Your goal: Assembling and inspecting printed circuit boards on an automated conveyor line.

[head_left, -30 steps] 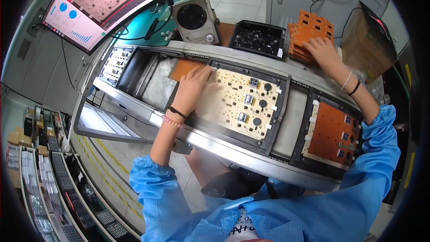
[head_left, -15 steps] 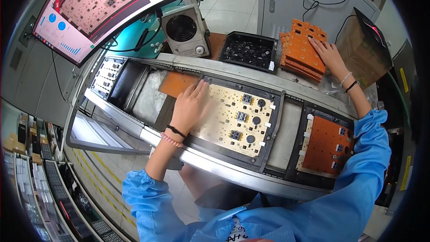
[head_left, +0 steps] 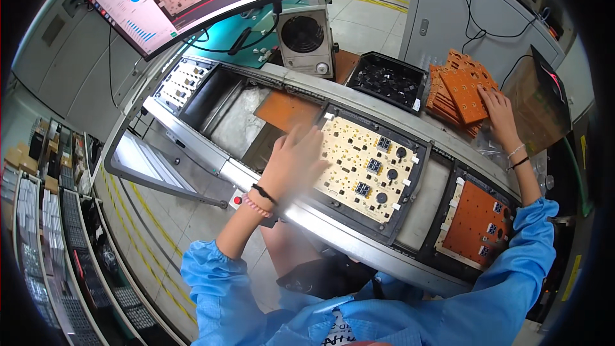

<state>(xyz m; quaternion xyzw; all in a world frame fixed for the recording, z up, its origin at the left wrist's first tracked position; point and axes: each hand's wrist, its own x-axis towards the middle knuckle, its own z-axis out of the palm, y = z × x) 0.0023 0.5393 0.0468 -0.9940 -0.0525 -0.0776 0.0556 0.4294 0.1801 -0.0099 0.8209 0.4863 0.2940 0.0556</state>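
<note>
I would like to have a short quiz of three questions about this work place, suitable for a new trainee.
1. True or false: the right hand touches an orange panel.
2. How many round black parts are on the cream board?
3. Which is nearest the left hand?
A) cardboard box
B) cream board
C) black tray

Key: 1 true; 2 three; 3 B.

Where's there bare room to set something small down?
The pale strip between the cream board and the orange panel looks bare, though possibly sunken. The back ledge is crowded with the black bin, orange plates and the right hand.
</note>
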